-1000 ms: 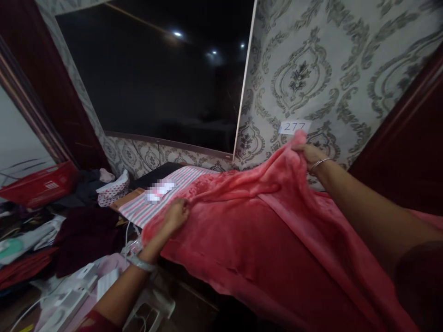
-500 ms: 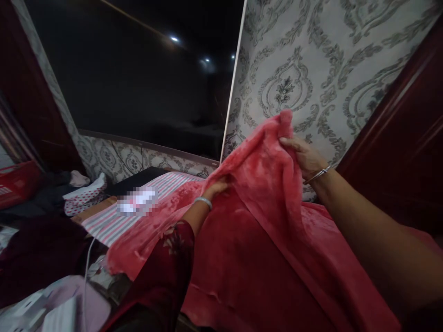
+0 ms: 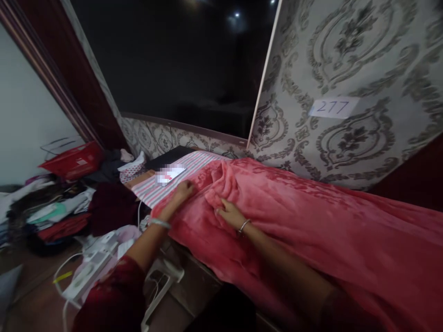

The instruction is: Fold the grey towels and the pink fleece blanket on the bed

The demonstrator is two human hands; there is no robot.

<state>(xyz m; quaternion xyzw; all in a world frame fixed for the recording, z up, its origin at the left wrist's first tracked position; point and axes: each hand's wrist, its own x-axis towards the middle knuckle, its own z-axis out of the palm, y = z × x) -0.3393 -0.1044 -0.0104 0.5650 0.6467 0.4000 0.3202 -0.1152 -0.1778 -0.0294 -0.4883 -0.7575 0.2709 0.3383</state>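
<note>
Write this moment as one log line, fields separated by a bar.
left hand: on edge of pink blanket | right hand: flat on blanket fold | blanket: spread over striped cloth | wall label: visible

Your left hand [image 3: 183,190] and right hand [image 3: 229,214] both rest flat on the pink blanket [image 3: 311,230], beside the striped cloth [image 3: 180,177].

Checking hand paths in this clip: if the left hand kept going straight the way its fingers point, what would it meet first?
The left hand rests at the pink blanket's left edge, fingers pointing up and right toward the wall. Straight on, it would likely first meet the bunched fold of that blanket, beside the striped cloth; depth is hard to judge.
</note>
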